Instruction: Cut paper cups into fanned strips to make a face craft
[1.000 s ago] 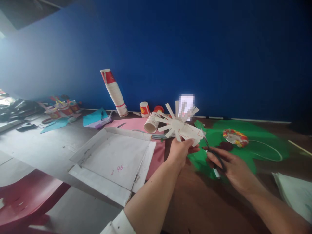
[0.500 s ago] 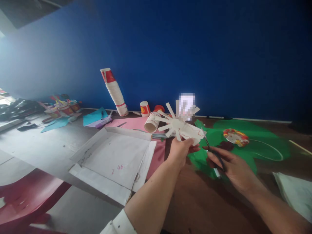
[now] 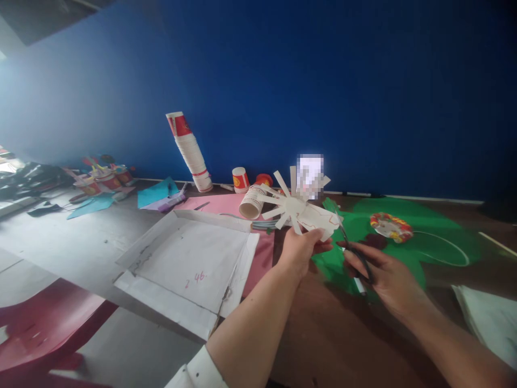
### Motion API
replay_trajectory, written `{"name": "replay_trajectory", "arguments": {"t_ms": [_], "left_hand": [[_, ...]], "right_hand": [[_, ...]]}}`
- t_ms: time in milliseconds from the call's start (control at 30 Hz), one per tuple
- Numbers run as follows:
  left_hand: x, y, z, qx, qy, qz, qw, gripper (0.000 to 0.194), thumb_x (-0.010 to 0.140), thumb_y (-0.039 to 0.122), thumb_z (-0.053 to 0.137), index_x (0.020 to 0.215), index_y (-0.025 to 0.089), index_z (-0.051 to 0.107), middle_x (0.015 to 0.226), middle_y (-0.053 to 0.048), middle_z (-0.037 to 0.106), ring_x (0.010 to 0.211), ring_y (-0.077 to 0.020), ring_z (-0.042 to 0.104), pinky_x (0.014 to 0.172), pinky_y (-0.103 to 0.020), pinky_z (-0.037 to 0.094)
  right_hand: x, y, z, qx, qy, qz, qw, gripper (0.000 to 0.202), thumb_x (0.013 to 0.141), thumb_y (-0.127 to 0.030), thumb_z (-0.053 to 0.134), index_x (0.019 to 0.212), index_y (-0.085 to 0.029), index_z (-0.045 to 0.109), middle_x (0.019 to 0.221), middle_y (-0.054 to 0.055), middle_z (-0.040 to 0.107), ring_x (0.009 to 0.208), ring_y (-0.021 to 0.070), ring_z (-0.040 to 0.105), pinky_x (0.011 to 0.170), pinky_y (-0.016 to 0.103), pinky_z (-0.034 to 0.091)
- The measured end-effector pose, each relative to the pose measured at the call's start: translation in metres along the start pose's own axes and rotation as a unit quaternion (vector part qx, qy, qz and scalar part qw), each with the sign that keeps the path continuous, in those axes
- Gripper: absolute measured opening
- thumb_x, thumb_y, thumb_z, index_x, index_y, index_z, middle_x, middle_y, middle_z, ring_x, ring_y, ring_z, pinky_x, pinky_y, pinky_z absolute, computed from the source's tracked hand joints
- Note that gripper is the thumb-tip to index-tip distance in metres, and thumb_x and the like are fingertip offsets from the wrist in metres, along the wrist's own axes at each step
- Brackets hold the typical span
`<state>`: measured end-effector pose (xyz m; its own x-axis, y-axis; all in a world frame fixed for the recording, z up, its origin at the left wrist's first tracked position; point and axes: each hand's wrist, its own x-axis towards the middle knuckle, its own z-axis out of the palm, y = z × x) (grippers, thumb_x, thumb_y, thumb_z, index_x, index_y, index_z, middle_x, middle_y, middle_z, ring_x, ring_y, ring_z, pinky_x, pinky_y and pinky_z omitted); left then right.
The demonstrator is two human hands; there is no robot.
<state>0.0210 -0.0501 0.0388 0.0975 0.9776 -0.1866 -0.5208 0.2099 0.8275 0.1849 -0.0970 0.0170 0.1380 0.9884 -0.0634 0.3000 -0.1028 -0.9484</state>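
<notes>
A white paper piece (image 3: 295, 206) has narrow strips spread round a disc, with a wider part at its right that bears a drawn wavy line. My left hand (image 3: 301, 249) pinches the lower edge of that wider part. My right hand (image 3: 374, 269) is closed round the handles of dark scissors (image 3: 361, 258). The scissor blades point up and left, at the right edge of the paper. Beyond the scissors, a round red and yellow ornament (image 3: 391, 227) lies on green sheet material (image 3: 436, 221).
A white box lid (image 3: 181, 264) lies left of my left arm. Behind it lean stacked paper cups (image 3: 191, 156); another cup (image 3: 240, 180) stands by the blue wall. Decorated cups (image 3: 107, 180) are far left, a red chair (image 3: 44, 328) lower left, white sheets (image 3: 488, 318) at right.
The scissors and the paper's right part have shifted very slightly. Both hands keep their hold and stay almost in place.
</notes>
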Motion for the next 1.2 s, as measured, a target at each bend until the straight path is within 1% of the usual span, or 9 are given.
{"name": "replay_trajectory", "arguments": {"t_ms": [133, 233, 367, 467, 600, 733, 800, 967, 1200], "left_hand": [[-0.0001, -0.0009, -0.0004, 0.001, -0.003, 0.002, 1.0, 0.017, 0.065, 0.015, 0.076, 0.079, 0.014, 0.065, 0.075, -0.004, 0.065, 0.066, -0.0151, 0.063, 0.061, -0.027, 0.056], [-0.0002, -0.0008, -0.0006, 0.0, -0.004, 0.001, 1.0, 0.017, 0.066, 0.015, 0.075, 0.08, 0.014, 0.066, 0.074, -0.004, 0.065, 0.066, -0.0154, 0.063, 0.062, -0.027, 0.057], [0.0005, -0.0001, -0.0014, 0.001, -0.001, 0.001, 1.0, 0.017, 0.066, 0.014, 0.072, 0.082, 0.013, 0.066, 0.075, -0.004, 0.065, 0.066, -0.0147, 0.063, 0.06, -0.025, 0.056], [0.0014, 0.0001, -0.0023, 0.006, 0.0, 0.006, 1.0, 0.017, 0.067, 0.013, 0.071, 0.083, 0.014, 0.067, 0.076, -0.003, 0.065, 0.065, -0.0136, 0.062, 0.059, -0.024, 0.056], [0.0021, -0.0007, -0.0034, 0.015, 0.001, 0.011, 1.0, 0.016, 0.067, 0.015, 0.071, 0.083, 0.015, 0.067, 0.078, -0.004, 0.066, 0.066, -0.0143, 0.063, 0.06, -0.025, 0.056], [0.0026, -0.0009, -0.0043, 0.025, -0.006, 0.018, 1.0, 0.015, 0.069, 0.015, 0.069, 0.084, 0.015, 0.067, 0.081, -0.004, 0.069, 0.066, -0.014, 0.064, 0.06, -0.024, 0.056], [0.0029, 0.0, -0.0045, 0.028, -0.006, 0.021, 0.999, 0.016, 0.069, 0.014, 0.068, 0.085, 0.016, 0.068, 0.082, -0.004, 0.069, 0.066, -0.0137, 0.064, 0.059, -0.023, 0.056], [0.0036, 0.003, -0.0044, 0.033, 0.008, 0.023, 0.999, 0.015, 0.067, 0.013, 0.068, 0.082, 0.015, 0.068, 0.076, -0.003, 0.068, 0.063, -0.013, 0.063, 0.054, -0.02, 0.053], [0.0051, 0.003, -0.0058, 0.041, 0.011, 0.035, 0.998, 0.017, 0.065, 0.013, 0.072, 0.082, 0.014, 0.069, 0.078, -0.004, 0.069, 0.062, -0.0131, 0.064, 0.052, -0.02, 0.052]], "right_hand": [[-0.0006, 0.0, 0.0008, -0.003, 0.001, -0.001, 1.0, 0.064, 0.072, -0.067, 0.073, 0.115, -0.021, 0.078, 0.063, 0.002, 0.066, 0.056, 0.0163, 0.055, 0.046, 0.026, 0.042], [-0.0006, 0.0002, 0.0006, -0.007, 0.002, 0.0, 1.0, 0.064, 0.073, -0.067, 0.073, 0.116, -0.021, 0.078, 0.064, 0.002, 0.066, 0.055, 0.0162, 0.055, 0.046, 0.026, 0.042], [-0.0011, -0.0035, -0.0003, -0.002, -0.005, 0.007, 1.0, 0.066, 0.069, -0.068, 0.074, 0.114, -0.02, 0.078, 0.065, 0.003, 0.066, 0.057, 0.0174, 0.056, 0.046, 0.026, 0.043], [-0.0021, -0.0079, -0.0003, -0.012, -0.005, 0.005, 1.0, 0.062, 0.069, -0.067, 0.074, 0.109, -0.02, 0.08, 0.062, 0.003, 0.065, 0.056, 0.0169, 0.054, 0.047, 0.026, 0.043], [-0.0029, -0.0093, 0.0, -0.009, -0.006, -0.003, 1.0, 0.063, 0.071, -0.067, 0.072, 0.111, -0.02, 0.079, 0.061, 0.002, 0.065, 0.054, 0.0157, 0.053, 0.045, 0.026, 0.041], [-0.0029, -0.0079, 0.0, -0.011, -0.009, 0.001, 1.0, 0.063, 0.069, -0.068, 0.073, 0.11, -0.02, 0.08, 0.061, 0.002, 0.064, 0.054, 0.0154, 0.052, 0.046, 0.026, 0.041], [-0.0027, -0.0072, 0.0002, -0.009, -0.009, 0.005, 1.0, 0.064, 0.07, -0.068, 0.073, 0.111, -0.02, 0.079, 0.061, 0.002, 0.063, 0.054, 0.0152, 0.051, 0.046, 0.026, 0.041], [-0.0022, -0.0056, 0.0, 0.002, -0.018, 0.01, 1.0, 0.064, 0.069, -0.067, 0.074, 0.112, -0.02, 0.079, 0.062, 0.002, 0.064, 0.056, 0.0157, 0.051, 0.046, 0.026, 0.04], [-0.0022, -0.0054, -0.0012, 0.0, -0.023, 0.014, 1.0, 0.064, 0.069, -0.069, 0.074, 0.111, -0.021, 0.078, 0.061, 0.001, 0.062, 0.054, 0.0153, 0.049, 0.046, 0.026, 0.04]]}}
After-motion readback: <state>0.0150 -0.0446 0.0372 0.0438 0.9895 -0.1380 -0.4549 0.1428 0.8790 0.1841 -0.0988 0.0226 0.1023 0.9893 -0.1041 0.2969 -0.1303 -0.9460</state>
